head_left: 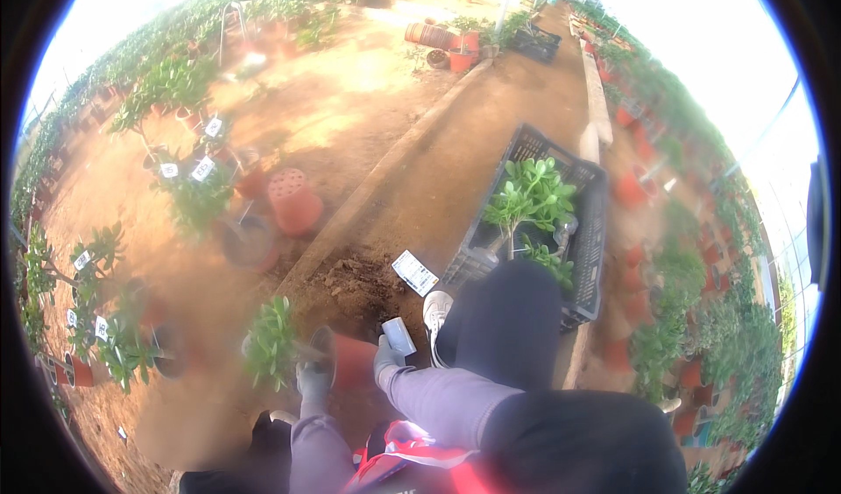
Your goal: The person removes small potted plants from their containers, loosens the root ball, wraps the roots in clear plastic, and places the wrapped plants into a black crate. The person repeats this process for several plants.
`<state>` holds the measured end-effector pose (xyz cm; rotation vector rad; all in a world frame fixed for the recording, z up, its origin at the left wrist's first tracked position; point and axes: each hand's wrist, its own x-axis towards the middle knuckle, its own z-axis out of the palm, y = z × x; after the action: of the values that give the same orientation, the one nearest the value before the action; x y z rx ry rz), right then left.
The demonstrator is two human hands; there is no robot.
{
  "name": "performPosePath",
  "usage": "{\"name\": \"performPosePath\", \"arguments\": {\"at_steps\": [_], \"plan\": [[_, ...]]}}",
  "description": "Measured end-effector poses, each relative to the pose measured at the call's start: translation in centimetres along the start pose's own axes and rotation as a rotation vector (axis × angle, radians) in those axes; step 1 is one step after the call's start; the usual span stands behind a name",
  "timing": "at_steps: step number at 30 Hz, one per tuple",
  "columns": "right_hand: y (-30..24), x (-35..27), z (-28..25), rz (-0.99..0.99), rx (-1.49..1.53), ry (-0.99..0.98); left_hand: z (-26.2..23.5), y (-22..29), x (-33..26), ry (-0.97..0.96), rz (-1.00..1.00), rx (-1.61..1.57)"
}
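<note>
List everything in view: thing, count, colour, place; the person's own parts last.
Crates: two, black, right and farther up path
Crate plants: count unclear, green, in nearer crate
Printed sheet: one, white, path
Soil: one heap, brown, beside sheet
Tilted pot: one, orange, lower centre
Leafy plant: one, green, left of pot
Container: one, whitish, below soil
Upturned pot: at least one, red, left of path
Tagged plants: several, green, left
Plant rows: many, green, right
Distant pots: several, reddish, top
Shoe: one, white, below sheet
Leg: one clear, black, beside crate
Sleeves: two, purplish, lower edge
Left hand: one, grey-gloved, at tilted pot
Right hand: one, grey-gloved, on container
</note>
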<state>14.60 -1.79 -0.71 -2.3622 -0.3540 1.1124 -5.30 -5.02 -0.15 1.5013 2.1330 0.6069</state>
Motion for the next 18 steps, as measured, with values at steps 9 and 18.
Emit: {"name": "performPosePath", "arguments": {"at_steps": [9, 18], "plan": [[-1.1, -4.3, -0.9, 0.054, -0.013, -0.08, 0.5, 1.0, -0.6, -0.382, -0.206, -0.245], [-5.3, -2.7, -2.3, -0.073, 0.395, -0.189, -3.1, -2.1, -2.5, -0.314, -0.268, -0.304]]}}
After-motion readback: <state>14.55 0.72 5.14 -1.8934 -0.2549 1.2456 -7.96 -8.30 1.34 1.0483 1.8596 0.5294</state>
